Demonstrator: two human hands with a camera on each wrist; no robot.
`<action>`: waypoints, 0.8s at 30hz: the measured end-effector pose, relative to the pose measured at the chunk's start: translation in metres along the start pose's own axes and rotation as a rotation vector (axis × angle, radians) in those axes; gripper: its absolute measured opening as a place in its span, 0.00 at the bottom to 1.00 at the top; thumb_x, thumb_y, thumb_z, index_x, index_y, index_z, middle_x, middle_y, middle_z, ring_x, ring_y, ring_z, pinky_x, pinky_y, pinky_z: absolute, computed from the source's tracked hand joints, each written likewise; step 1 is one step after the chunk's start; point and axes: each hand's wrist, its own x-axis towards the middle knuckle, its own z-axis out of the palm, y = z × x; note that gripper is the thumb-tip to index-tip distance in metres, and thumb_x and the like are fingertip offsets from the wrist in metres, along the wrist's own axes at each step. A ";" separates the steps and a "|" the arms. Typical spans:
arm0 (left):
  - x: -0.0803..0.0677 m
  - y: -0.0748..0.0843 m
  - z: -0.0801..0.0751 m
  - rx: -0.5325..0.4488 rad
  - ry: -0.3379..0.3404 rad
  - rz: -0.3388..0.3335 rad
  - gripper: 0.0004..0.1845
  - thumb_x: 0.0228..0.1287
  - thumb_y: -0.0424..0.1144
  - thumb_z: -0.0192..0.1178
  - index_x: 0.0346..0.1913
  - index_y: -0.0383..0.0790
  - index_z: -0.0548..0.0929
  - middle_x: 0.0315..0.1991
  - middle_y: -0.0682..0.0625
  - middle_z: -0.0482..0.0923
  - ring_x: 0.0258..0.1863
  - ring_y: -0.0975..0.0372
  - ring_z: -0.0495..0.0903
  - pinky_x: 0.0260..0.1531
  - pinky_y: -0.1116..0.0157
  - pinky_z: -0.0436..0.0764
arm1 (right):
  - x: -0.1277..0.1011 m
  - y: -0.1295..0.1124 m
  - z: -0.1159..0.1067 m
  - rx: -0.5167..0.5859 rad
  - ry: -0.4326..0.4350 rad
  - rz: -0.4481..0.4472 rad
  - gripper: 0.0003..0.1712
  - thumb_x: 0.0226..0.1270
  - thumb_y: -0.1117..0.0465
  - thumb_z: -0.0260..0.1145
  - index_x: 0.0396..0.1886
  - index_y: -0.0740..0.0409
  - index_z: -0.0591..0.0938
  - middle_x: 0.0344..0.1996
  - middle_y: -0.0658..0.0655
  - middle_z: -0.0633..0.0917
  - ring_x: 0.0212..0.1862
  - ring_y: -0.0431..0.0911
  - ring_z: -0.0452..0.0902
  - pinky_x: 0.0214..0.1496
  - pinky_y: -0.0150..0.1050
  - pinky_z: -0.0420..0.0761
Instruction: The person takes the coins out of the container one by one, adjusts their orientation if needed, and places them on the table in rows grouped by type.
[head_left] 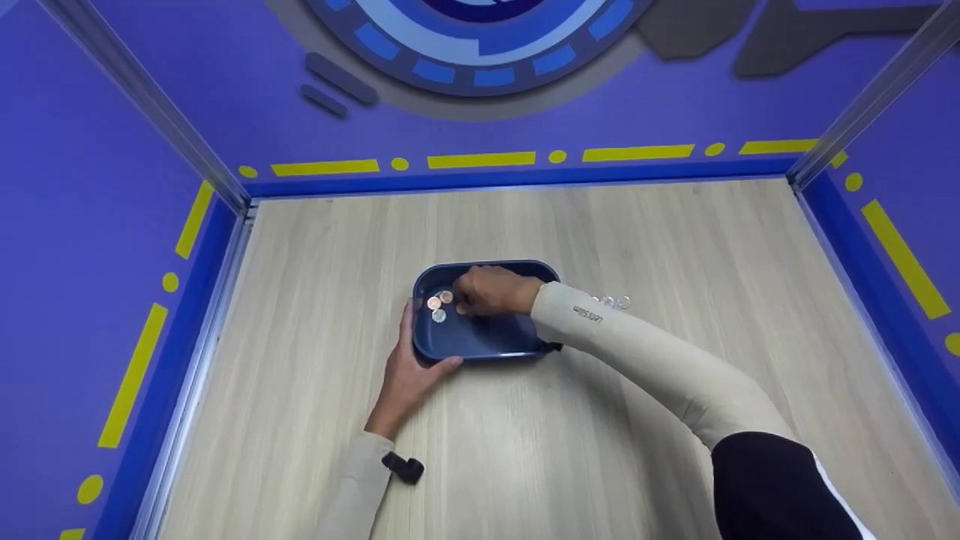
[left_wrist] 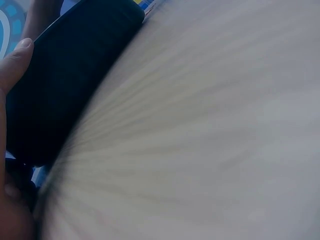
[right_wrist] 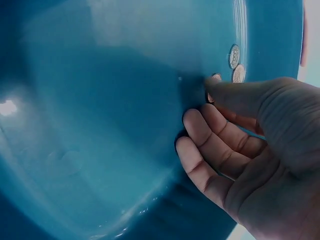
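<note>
A dark blue tray with rounded corners stands on the table, in the middle of the head view. My left hand grips its near left corner, thumb along the front wall and fingers along the left side. Inside the tray is my right hand, fingers curled, with thumb and index finger pinching a copper-coloured coin. A silver coin and another copper-coloured coin lie beside it near the tray's left end. The index fingertip hides behind the thumb.
Several silver coins lie on the wooden table to the right of the tray, partly behind the right sleeve. Blue panels with yellow marks wall the table at the back and both sides.
</note>
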 end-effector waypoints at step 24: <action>0.001 -0.002 0.000 -0.004 0.003 0.016 0.72 0.57 0.55 0.85 0.92 0.52 0.43 0.87 0.38 0.59 0.82 0.44 0.65 0.79 0.43 0.65 | 0.006 -0.004 0.000 -0.070 -0.025 -0.014 0.07 0.82 0.62 0.69 0.47 0.62 0.88 0.32 0.53 0.85 0.31 0.44 0.78 0.38 0.44 0.82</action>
